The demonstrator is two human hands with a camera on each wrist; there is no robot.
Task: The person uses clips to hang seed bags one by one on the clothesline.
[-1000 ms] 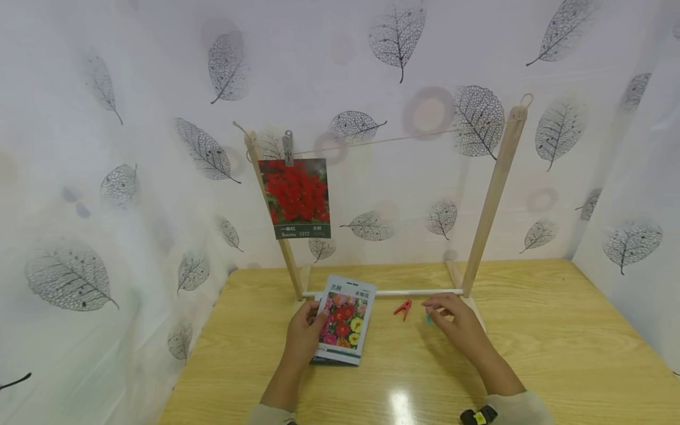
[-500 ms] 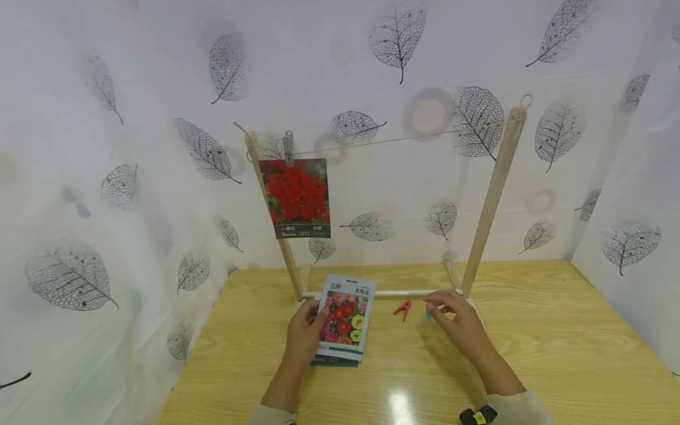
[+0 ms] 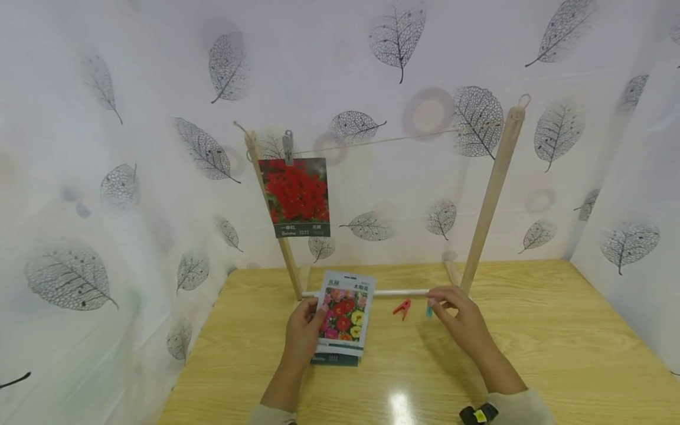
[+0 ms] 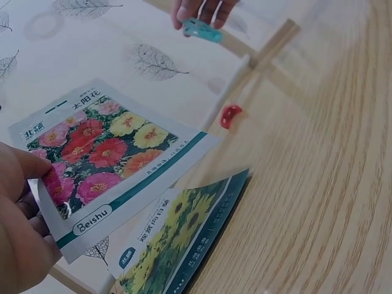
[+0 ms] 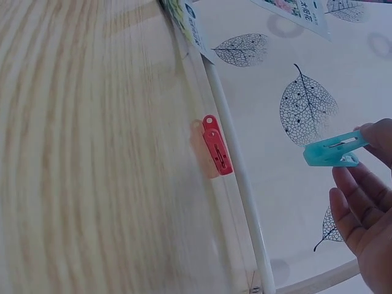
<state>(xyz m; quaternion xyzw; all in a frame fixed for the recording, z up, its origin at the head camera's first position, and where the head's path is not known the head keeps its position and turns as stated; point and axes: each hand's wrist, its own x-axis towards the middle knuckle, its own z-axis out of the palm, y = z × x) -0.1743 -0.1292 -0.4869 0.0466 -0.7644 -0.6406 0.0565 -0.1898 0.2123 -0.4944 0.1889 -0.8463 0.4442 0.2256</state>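
Backdrop (image 3: 159, 59): we see pale sheeting printed with dark, veined leaves, running behind the wooden frame (image 3: 491, 200) and along both sides of it.
Hanging packet (image 3: 294, 192): red blossoms on its front; a grey clip (image 3: 288, 147) fixes it to the string (image 3: 382, 140), close to the frame's left post.
Left hand (image 3: 306, 333): thumb and fingers pinch a flower packet (image 3: 345, 316) by its left edge, in front of the frame's left foot.
Sunflower packet (image 4: 177, 233): lower than the flower packet, in front of the frame; we cannot tell whether it lies flat.
Red clip (image 3: 402, 309): on the table, just in front of the white bar (image 3: 398, 293) at the frame's base.
Right hand (image 3: 462, 319): thumb and fingertips pinch a teal clip (image 5: 334, 151), near the frame's right foot.
Tabletop (image 3: 558, 336): pale wood grain beneath the frame and out past it on both sides; we notice a patch of glare (image 3: 399, 407) well in front.
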